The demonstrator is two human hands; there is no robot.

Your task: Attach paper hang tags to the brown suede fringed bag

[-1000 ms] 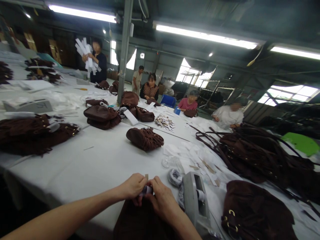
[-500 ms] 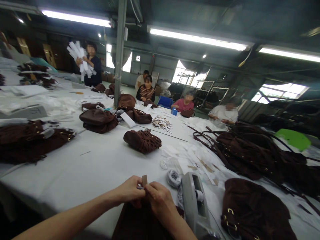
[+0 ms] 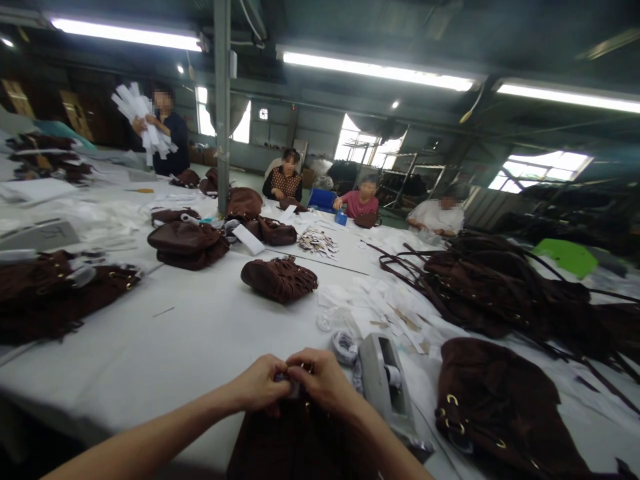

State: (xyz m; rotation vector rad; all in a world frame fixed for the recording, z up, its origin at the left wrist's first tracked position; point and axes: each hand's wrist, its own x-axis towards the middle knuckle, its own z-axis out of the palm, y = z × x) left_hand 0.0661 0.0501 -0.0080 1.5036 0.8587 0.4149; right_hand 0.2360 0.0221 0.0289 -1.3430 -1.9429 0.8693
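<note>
At the table's near edge, a dark brown bag (image 3: 290, 443) lies below my two hands. My left hand (image 3: 261, 385) is closed, its thumb and fingers pinched together just above the bag's top. Touching it, my right hand (image 3: 323, 379) is also closed, with its fingers curled over the same spot. A small pale, shiny bit (image 3: 294, 388) shows between them, too hidden to name. Right of my right hand stands a grey tape dispenser (image 3: 384, 380), with a roll of clear tape (image 3: 344, 347) beside it.
Another brown bag (image 3: 505, 407) with gold rings lies at right, before a pile of strapped bags (image 3: 480, 287). A fringed bag (image 3: 280, 279) sits ahead, near paper scraps (image 3: 390, 307). Several co-workers are around the table; one person (image 3: 170, 137) holds white strips. A post (image 3: 223, 120) rises behind.
The tan card piece that stuck up between my fingers no longer shows. My right hand has turned over the pinched spot, fingers more curled. The view has shifted slightly right.
</note>
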